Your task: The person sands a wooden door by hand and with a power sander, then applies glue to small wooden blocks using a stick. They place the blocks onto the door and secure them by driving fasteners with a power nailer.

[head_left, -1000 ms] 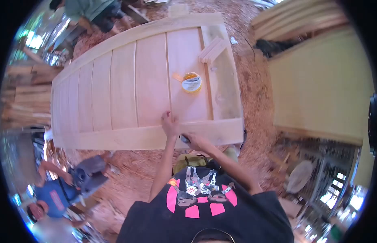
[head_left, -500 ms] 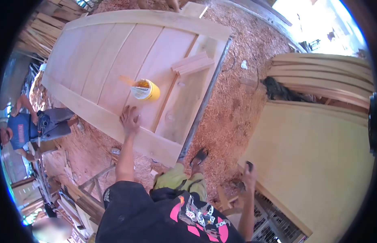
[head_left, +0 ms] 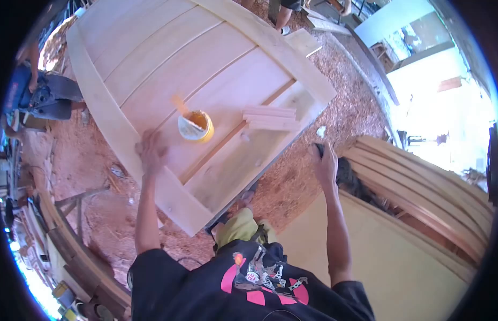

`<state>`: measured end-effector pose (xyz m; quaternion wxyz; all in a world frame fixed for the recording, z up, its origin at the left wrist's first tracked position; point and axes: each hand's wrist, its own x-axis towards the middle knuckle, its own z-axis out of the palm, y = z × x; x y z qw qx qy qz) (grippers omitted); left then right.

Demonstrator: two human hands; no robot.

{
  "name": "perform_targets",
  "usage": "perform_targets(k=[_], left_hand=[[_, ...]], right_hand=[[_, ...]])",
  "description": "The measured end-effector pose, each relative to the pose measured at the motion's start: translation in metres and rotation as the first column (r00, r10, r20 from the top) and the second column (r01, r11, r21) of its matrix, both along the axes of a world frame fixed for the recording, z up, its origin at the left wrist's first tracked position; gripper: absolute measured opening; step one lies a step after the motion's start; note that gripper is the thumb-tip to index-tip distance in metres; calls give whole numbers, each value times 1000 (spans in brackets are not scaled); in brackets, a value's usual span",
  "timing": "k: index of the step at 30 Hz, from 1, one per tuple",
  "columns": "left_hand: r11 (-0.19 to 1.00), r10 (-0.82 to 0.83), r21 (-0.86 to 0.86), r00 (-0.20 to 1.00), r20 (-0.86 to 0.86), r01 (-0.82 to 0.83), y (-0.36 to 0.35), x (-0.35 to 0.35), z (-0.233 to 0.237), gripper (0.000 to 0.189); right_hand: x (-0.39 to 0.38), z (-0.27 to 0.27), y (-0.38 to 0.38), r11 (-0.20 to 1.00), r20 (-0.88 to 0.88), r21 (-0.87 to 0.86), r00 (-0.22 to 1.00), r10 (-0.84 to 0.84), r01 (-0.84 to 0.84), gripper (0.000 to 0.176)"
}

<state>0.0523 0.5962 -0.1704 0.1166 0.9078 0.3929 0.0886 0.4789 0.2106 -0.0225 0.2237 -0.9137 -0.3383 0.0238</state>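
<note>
Across the sawdust-strewn floor (head_left: 340,101) lies a large pale wooden door of long planks set in a frame (head_left: 152,59), flat on its back. The person's left hand (head_left: 151,151) rests on the door's near rail, palm down with the fingers spread, gripping nothing. Just beside that hand, standing on the planks, is a round yellow plastic tub of amber glue (head_left: 197,128) with a thin wooden stick (head_left: 179,103) poking out of it. Near the tub, a few short pale wooden strips (head_left: 271,118) lie loose in a small stack.

The right hand (head_left: 325,160) is well off the door, stretched toward a stack of long curved wooden boards (head_left: 420,176). Its fingers are curled around a small dark object (head_left: 318,149) (too small for me to say what it is).

By my reckoning the door is mostly put together: the planks sit side by side in their frame. The end bay looks duller and recessed, the strips are not fixed to anything, and the tub stands open, so that corner seems unfinished.

Off by the door's far side, a co-worker in blue (head_left: 29,93) sits low by the floor.
</note>
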Motion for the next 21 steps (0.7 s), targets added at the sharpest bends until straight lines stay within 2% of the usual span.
perform_targets(k=[1, 2, 4, 8, 10, 11, 13, 16, 17, 19, 21], left_hand=[[968, 225, 124, 974, -39, -219, 6, -2, -16, 68], [875, 447, 242, 892, -69, -420, -3, -3, -32, 70], [760, 637, 156, 771, 14, -631, 1, 9, -19, 73], [754, 646, 201, 761, -57, -625, 12, 5, -30, 73], [761, 633, 225, 772, -52, -609, 7, 7, -26, 71], [753, 645, 214, 762, -58, -622, 5, 7, -25, 71], [755, 634, 264, 771, -61, -600, 5, 7, -22, 69], [736, 657, 279, 750, -75, -617, 7, 4, -21, 60], [728, 671, 269, 736, -90, -631, 9, 4, -22, 60], [787, 582, 237, 813, 21, -570, 5, -2, -13, 52], [784, 589, 231, 808, 14, -576, 0, 9, 0, 47]], right_hand=[[22, -1, 28, 999, 16, 16, 999, 47, -47, 29], [44, -2, 56, 997, 36, -23, 996, 77, -76, 28], [86, -16, 123, 986, 88, -94, 986, 144, -136, 29], [151, -69, 233, 949, 177, -157, 938, 299, -273, 27], [186, -107, 261, 900, 292, -290, 866, 406, -325, 22], [196, -115, 272, 891, 289, -302, 858, 424, -339, 22], [210, -130, 289, 875, 385, -234, 786, 485, -425, 17], [214, -143, 357, 842, 459, -116, 724, 515, -526, 20], [212, -146, 398, 838, 434, -136, 729, 529, -528, 16], [210, -152, 439, 821, 389, -160, 729, 563, -548, 13], [212, -153, 457, 807, 479, -62, 692, 540, -587, 22]])
